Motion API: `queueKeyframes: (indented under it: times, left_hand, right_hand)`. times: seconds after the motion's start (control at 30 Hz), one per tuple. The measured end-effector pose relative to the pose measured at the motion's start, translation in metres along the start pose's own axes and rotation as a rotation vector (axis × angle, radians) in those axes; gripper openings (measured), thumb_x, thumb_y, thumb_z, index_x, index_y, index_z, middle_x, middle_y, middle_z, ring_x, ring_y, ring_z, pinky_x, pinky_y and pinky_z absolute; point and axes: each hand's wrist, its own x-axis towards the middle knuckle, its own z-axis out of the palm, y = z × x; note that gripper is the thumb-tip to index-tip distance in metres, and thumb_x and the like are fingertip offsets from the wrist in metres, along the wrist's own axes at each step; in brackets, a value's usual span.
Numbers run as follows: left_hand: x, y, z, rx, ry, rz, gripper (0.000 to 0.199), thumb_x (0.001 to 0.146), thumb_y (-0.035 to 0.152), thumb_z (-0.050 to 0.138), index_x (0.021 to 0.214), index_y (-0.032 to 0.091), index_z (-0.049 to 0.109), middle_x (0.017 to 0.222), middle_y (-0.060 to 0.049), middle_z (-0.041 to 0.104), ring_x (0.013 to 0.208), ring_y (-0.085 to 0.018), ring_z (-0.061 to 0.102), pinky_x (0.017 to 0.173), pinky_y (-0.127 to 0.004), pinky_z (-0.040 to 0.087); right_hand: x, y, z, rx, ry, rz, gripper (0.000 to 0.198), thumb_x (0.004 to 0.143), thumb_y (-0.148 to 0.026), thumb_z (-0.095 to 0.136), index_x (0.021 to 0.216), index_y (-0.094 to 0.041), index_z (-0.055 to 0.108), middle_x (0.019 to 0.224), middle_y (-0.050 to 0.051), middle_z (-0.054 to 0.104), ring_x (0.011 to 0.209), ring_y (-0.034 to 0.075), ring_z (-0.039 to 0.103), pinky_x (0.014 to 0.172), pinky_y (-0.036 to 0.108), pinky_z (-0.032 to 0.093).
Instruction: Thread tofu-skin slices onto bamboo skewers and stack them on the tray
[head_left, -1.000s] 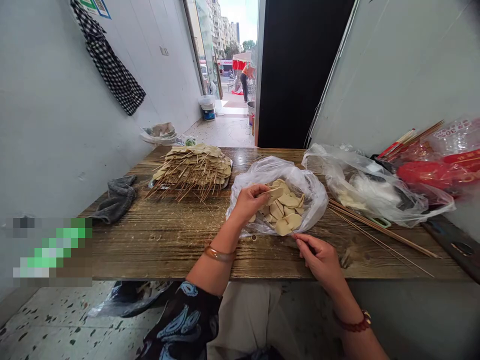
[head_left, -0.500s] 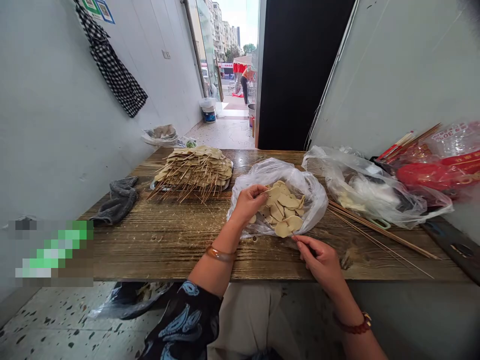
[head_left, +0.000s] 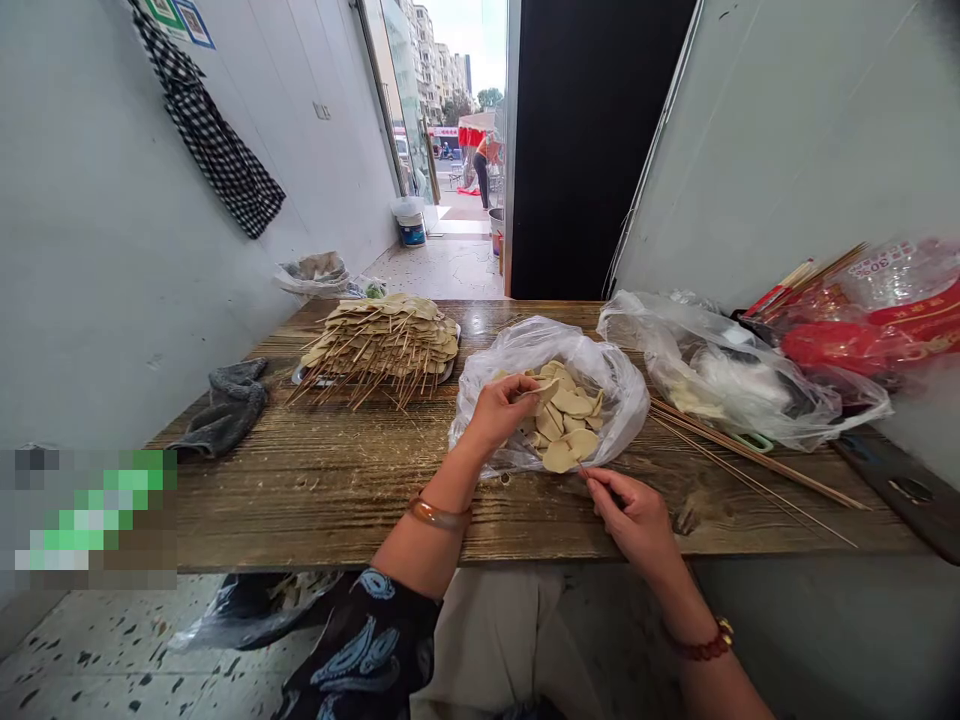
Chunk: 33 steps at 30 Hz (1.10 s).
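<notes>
My left hand (head_left: 501, 412) pinches a thin pale-yellow slice (head_left: 545, 391) over an open clear plastic bag (head_left: 628, 388). Loose slices of the same kind (head_left: 573, 402) lie in the bag; I cannot tell what food they are. Closed around a thin wooden skewer (head_left: 582, 468), my right hand (head_left: 631, 512) is just in front of the bag. The skewer's tip meets pale slices (head_left: 559, 456) at the bag's near edge, and how far it goes into them is hidden. Left of the bag, a tray (head_left: 452, 362) bears a tall stack of skewered slices (head_left: 382, 345).
Bare skewers (head_left: 757, 455) lie to the right on the wooden table (head_left: 337, 500). Behind them are a crumpled plastic bag (head_left: 806, 395) and red packaging (head_left: 832, 345). A grey cloth (head_left: 225, 410) rests at the left edge. Beyond the doorway, a person (head_left: 484, 165) bends over.
The whole view has shifted slightly. The slice in my left hand has tilted and now shows more edge-on. My right hand stays closed on the skewer in nearly the same place.
</notes>
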Motion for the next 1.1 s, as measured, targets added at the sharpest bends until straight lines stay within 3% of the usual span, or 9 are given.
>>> queueKeyframes:
  times: [0.3, 0.43, 0.67, 0.8, 1.1]
  left_hand:
    - [0.0009, -0.0036, 0.0010, 0.013, -0.046, 0.023, 0.022, 0.067, 0.032, 0.070, 0.078, 0.014, 0.068, 0.069, -0.001, 0.062, 0.062, -0.010, 0.050, 0.057, -0.021, 0.039]
    - [0.0006, -0.0037, 0.0025, -0.004, -0.099, 0.014, 0.023, 0.067, 0.033, 0.071, 0.078, 0.013, 0.069, 0.069, -0.001, 0.063, 0.061, -0.009, 0.050, 0.056, -0.021, 0.038]
    - [-0.0005, -0.0037, 0.0051, -0.201, 0.000, -0.090, 0.028, 0.060, 0.032, 0.077, 0.076, 0.012, 0.066, 0.066, 0.000, 0.060, 0.058, -0.007, 0.048, 0.054, -0.019, 0.036]
    - [-0.0014, -0.0032, 0.0051, -0.347, -0.017, -0.172, 0.030, 0.058, 0.032, 0.079, 0.076, 0.013, 0.064, 0.062, 0.002, 0.058, 0.054, -0.006, 0.046, 0.050, -0.019, 0.032]
    - [-0.0034, -0.0035, 0.0051, -0.507, -0.063, -0.272, 0.033, 0.053, 0.029, 0.082, 0.075, 0.013, 0.064, 0.060, 0.003, 0.056, 0.051, -0.005, 0.047, 0.049, -0.019, 0.032]
  right_hand:
    - [0.0020, -0.0028, 0.0001, -0.127, 0.005, -0.057, 0.034, 0.090, -0.037, 0.048, 0.099, -0.018, 0.074, 0.067, 0.005, 0.067, 0.052, 0.016, 0.059, 0.048, 0.025, 0.045]
    - [0.0019, -0.0024, 0.0010, -0.097, 0.002, -0.031, 0.035, 0.090, -0.038, 0.047, 0.099, -0.018, 0.074, 0.068, 0.005, 0.068, 0.049, 0.015, 0.059, 0.044, 0.024, 0.044]
    - [-0.0011, 0.0013, 0.0013, -0.072, 0.020, -0.061, 0.033, 0.089, -0.037, 0.050, 0.101, -0.017, 0.074, 0.081, 0.008, 0.072, 0.057, 0.016, 0.063, 0.047, 0.025, 0.048]
    - [-0.0030, 0.0040, 0.0004, -0.028, 0.004, -0.045, 0.033, 0.089, -0.037, 0.050, 0.104, -0.017, 0.073, 0.089, 0.009, 0.073, 0.056, 0.015, 0.063, 0.044, 0.023, 0.047]
    - [-0.0033, 0.0004, -0.0005, -0.035, 0.023, -0.066, 0.032, 0.089, -0.036, 0.052, 0.099, -0.016, 0.074, 0.074, 0.007, 0.070, 0.049, 0.013, 0.059, 0.041, 0.022, 0.045]
